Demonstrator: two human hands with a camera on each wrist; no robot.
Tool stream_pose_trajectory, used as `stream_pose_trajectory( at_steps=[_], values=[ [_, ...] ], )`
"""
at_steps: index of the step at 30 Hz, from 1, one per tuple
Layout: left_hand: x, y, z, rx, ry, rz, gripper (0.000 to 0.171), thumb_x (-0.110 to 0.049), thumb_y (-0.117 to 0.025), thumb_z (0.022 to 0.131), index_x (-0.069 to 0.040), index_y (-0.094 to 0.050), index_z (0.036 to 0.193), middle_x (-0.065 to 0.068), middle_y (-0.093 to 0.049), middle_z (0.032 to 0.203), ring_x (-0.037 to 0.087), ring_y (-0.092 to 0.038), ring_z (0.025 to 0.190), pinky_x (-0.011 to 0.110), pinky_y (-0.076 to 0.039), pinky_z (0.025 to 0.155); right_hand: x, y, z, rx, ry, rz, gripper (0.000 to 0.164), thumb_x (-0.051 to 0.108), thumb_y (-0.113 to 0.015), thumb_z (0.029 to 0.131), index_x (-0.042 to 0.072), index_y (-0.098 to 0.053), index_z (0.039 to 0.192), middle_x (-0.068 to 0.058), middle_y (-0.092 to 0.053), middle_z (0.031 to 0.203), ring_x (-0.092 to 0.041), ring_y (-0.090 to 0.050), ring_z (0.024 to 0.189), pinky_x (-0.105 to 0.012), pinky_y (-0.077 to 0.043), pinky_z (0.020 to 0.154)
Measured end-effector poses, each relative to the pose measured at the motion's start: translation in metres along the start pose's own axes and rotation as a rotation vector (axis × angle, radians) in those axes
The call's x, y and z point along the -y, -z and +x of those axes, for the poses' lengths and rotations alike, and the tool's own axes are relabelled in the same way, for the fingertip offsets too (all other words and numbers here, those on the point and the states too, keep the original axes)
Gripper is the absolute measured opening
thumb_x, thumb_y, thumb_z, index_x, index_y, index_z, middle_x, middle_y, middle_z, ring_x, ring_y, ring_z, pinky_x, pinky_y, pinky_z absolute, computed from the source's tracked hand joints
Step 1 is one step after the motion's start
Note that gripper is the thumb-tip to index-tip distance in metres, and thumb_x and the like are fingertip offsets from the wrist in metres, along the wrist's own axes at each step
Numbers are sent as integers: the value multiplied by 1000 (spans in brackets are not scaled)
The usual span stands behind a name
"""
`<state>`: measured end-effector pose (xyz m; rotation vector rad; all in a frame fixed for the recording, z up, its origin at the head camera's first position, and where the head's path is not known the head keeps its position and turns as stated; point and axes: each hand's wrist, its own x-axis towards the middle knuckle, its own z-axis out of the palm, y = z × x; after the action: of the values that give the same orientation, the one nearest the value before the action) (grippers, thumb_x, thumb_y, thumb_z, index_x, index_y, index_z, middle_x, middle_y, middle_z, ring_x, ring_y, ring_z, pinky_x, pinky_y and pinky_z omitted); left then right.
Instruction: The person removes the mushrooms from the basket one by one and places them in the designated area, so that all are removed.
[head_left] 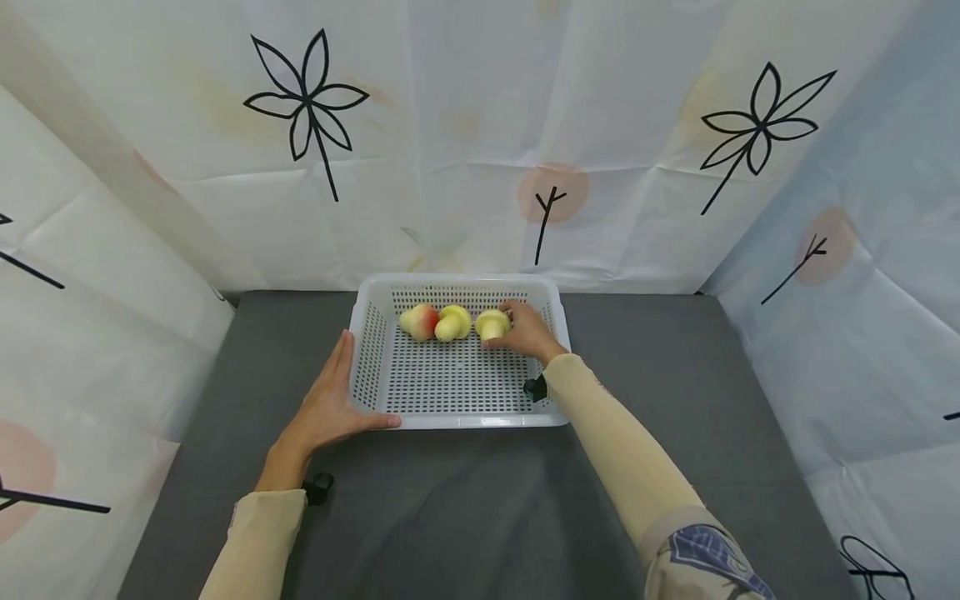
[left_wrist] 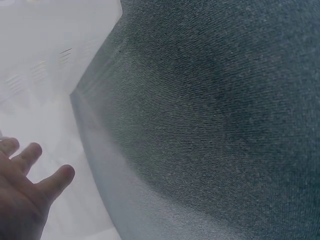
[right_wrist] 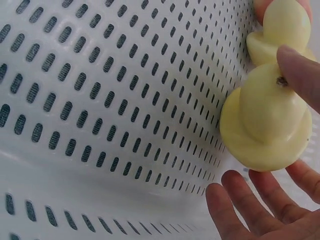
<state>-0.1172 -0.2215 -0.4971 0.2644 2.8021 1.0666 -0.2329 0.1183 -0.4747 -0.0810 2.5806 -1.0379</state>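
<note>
A white perforated plastic basket [head_left: 457,421] sits on the dark cloth. My left hand [head_left: 330,404] rests against its front left corner, fingers straight along the outer left side and thumb on the front rim. Inside the basket, my right hand [head_left: 528,332] grips a pale yellow pear [right_wrist: 265,117], thumb by the narrow end and fingertips at the wide body. A second yellow pear [head_left: 452,323] lies just left of it. Touching that one is a third pear [head_left: 424,322] with a red blush. All three sit in a row toward the back of the basket.
Grey-black cloth [head_left: 480,508] covers the table around the basket. White patterned fabric [head_left: 450,167] hangs behind, close to the basket's back edge, and on both sides. Each wrist bears a small black device, such as the left wrist camera [head_left: 318,488].
</note>
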Motion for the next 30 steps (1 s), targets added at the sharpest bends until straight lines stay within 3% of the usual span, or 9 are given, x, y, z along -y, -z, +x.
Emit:
stream_pose_trajectory(
  at_steps=[7, 15, 30],
  values=[
    [1, -2, 0, -2, 4, -32, 153, -63, -92, 59, -24, 14, 162, 1, 10, 169, 41, -7, 153, 73, -22, 110, -3, -4, 2, 19, 21, -55, 82, 24, -93, 76, 0, -53, 143, -18, -57, 132, -32, -54, 117, -45, -46, 101],
    [0, -4, -1, -4, 21, -60, 152, -62, -92, 59, -27, 15, 162, 0, 9, 170, 41, -8, 153, 73, -21, 110, -6, -9, 2, 32, 4, -10, 91, 16, -94, 73, 2, -45, 150, -17, -56, 138, -33, -55, 122, -46, -43, 105],
    [1, -4, -1, -13, 22, -102, 152, -60, -94, 58, -30, 14, 162, -3, 9, 169, 39, -8, 153, 72, -22, 110, -5, -10, 1, 23, 63, -2, 92, 13, -94, 72, 2, -46, 149, -15, -55, 139, -33, -54, 121, -47, -44, 103]
  ],
)
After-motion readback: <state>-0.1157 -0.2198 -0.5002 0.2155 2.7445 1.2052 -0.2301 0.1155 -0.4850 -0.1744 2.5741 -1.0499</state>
